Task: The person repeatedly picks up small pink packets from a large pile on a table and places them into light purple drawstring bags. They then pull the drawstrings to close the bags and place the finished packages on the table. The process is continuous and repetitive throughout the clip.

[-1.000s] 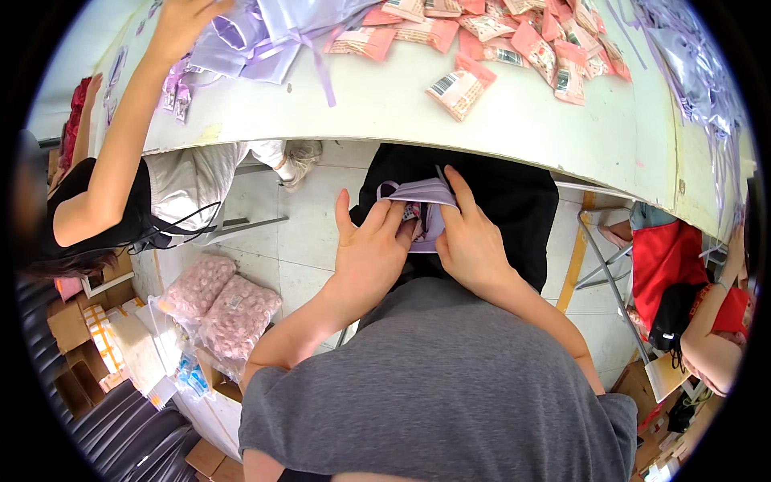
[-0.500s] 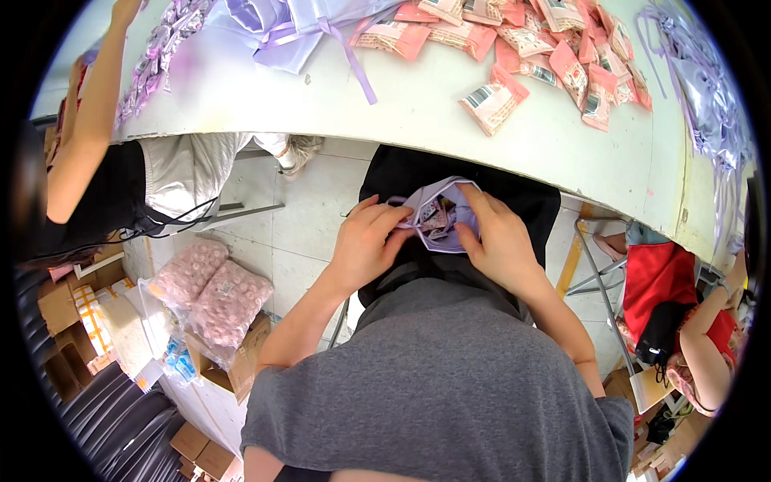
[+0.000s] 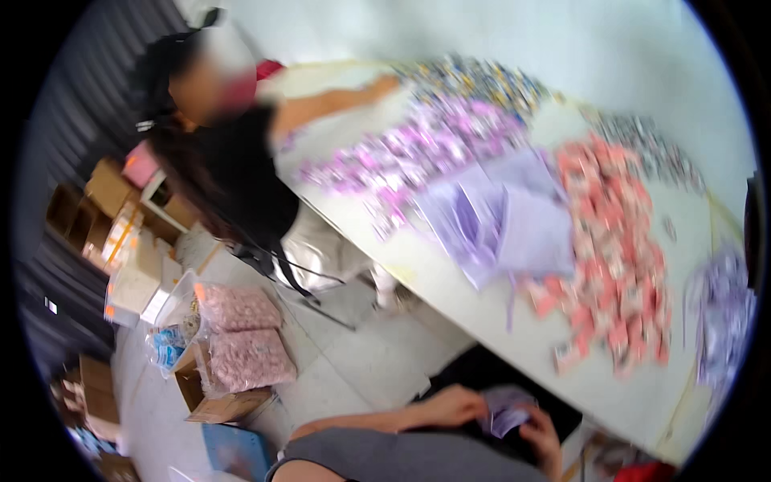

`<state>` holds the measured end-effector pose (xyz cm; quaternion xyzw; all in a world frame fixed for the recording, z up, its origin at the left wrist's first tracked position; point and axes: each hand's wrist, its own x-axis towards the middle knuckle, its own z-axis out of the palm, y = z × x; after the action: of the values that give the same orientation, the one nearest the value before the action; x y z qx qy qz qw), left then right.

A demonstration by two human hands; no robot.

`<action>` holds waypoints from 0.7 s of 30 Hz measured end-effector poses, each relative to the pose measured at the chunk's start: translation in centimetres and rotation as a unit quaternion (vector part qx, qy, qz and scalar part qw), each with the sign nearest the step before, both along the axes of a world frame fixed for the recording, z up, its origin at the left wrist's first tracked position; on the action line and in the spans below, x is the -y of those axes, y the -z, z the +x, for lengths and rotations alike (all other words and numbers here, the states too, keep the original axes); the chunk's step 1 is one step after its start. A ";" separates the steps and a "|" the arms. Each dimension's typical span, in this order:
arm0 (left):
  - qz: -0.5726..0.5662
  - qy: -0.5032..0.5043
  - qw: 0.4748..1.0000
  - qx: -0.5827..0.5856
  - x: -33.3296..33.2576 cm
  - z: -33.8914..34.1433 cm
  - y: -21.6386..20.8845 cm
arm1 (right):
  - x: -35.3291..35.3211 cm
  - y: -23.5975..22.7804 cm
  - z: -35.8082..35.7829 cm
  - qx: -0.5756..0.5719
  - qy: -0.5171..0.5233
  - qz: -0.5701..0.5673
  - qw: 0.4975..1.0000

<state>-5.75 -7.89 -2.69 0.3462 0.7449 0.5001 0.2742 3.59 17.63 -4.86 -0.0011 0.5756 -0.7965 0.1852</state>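
Observation:
A small lavender fabric pouch (image 3: pixel 506 408) is held between my two hands above the black cloth (image 3: pixel 466 371) on my lap. My left hand (image 3: pixel 450 406) pinches one side of its rim. Fingers of my right hand (image 3: pixel 541 438) hold the other side. The mouth gapes, but blur hides what lies inside. On the table close by are a pile of flat lavender pouches (image 3: pixel 534 229) and a long heap of pink-wrapped packets (image 3: pixel 614 257).
Shiny purple packets (image 3: pixel 434 140), grey-gold ones (image 3: pixel 482 80) and grey ones (image 3: pixel 650 149) cover the far table. More lavender pouches (image 3: pixel 723 321) lie at the right. A co-worker (image 3: pixel 241 169) sits at left, reaching over. Bags of pink items (image 3: pixel 249 357) and cartons (image 3: pixel 229 402) stand on the floor.
My view has swung up and to the left, showing more of the table and the co-worker. The pouch and both hands now appear lower and farther right, still together.

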 end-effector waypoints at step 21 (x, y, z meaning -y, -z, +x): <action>0.008 0.057 0.998 0.024 0.3 -5.2 3.5 | 9.4 -3.2 -20.4 0.064 0.047 0.142 0.987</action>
<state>-10.99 -8.24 -6.20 0.3780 0.7131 0.4980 0.3172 -16.84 8.25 -1.61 0.1035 0.6690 -0.7130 0.1827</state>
